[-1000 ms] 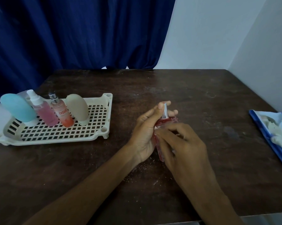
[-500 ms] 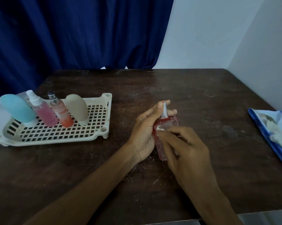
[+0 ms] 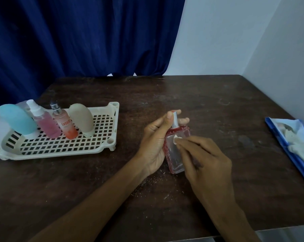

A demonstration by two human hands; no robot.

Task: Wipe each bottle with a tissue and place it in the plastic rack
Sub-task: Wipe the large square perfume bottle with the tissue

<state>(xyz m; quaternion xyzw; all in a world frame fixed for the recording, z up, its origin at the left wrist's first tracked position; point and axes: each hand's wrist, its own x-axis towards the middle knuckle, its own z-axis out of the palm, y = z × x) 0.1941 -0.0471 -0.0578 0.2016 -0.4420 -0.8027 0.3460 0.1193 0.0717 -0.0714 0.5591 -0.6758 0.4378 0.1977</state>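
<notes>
My left hand grips a clear red-tinted glass bottle with a silver neck, held upright over the middle of the dark table. My right hand pinches a small white tissue against the bottle's front face. The cream plastic rack sits at the left and holds several bottles: a blue one, a pink spray bottle, an orange spray bottle and a beige one.
A blue tissue packet with white tissue showing lies at the table's right edge. A dark blue curtain hangs behind the table, with white walls at the back right. Fine white crumbs are scattered on the table under my hands.
My right hand has slid down and back along the bottle, so the upper front of the bottle and the white tissue now show. My left hand keeps the same grip.
</notes>
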